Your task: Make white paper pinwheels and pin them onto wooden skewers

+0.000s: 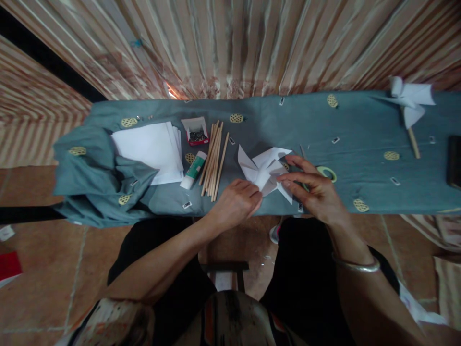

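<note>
A white paper pinwheel point(262, 174) with folded, pointed blades is on the blue-green cloth in front of me. My left hand point(239, 198) is closed on its near left side, fingers curled in tightly. At the right, my right hand point(306, 185) has its thumb and a finger on one blade, with the index finger stretched above it. Partly hidden behind that hand lies a pair of scissors with light green handles point(327, 173). Left of the pinwheel several thin wooden sticks point(215, 161) lie side by side.
Further left are a glue stick point(194, 169), an open small box of dark metal pieces point(196, 133) and a stack of white paper point(149, 146). A pinwheel on a stick point(408, 103) lies far right, near a dark object point(454, 161). A striped curtain point(252, 48) hangs behind.
</note>
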Demonstrator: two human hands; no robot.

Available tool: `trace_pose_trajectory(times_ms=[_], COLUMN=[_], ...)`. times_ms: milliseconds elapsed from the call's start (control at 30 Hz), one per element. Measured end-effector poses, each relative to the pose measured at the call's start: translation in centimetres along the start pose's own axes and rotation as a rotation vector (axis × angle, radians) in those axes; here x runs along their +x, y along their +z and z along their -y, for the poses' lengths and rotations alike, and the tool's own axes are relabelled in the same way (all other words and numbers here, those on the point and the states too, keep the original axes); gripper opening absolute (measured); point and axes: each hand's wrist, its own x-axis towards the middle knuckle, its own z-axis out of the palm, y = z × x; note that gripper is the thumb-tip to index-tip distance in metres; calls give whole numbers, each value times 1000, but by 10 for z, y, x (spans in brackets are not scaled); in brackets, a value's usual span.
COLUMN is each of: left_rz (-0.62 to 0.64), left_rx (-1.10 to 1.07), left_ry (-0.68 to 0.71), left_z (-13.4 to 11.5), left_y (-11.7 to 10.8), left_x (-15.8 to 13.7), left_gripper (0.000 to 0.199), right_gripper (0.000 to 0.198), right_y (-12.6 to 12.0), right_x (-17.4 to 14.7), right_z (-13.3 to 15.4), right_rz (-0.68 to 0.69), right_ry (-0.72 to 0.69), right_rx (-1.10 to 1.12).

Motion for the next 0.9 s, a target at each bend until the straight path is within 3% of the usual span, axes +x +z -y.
trace_pose_trajectory(times_ms=[300,500,900], left_rz=[-10,-9,49], left_rx=[-53,-74,-33], left_ry=[-64,-61,-44], left_z=[-2,-4,-5], left_y=[-1,-1,-2], left_x=[0,-2,-1], left_gripper=[16,26,18], right_gripper=[10,6,9], right_y=[23,32,38], right_x=[13,17,19], right_z=[2,1,0], right_rz=[-140,-115,-92], right_ry=[-68,-63,-34], right_rx=[-202,-282,-291])
